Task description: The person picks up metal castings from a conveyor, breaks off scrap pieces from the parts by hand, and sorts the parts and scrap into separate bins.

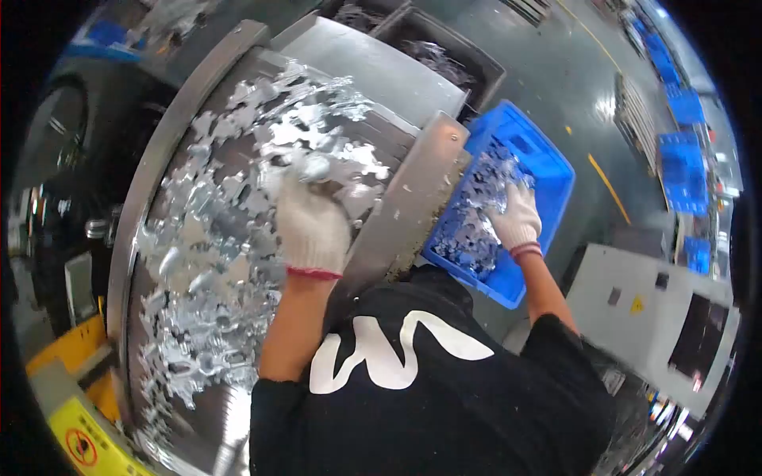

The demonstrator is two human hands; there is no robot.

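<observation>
My left hand, in a white knitted glove with a red cuff, is over the metal table among shiny, irregular metal pieces. Its fingers are smeared by motion beside a bright piece, so whether they grip it cannot be told. Inside the blue plastic bin, my right hand, gloved alike, rests on a heap of small silvery metal parts. Its fingers are stretched out and apart over the heap.
A raised metal rail separates the table from the blue bin. Beyond it stand dark bins of metal scrap. A grey cabinet is at the right, and a yellow warning sign sits at the lower left.
</observation>
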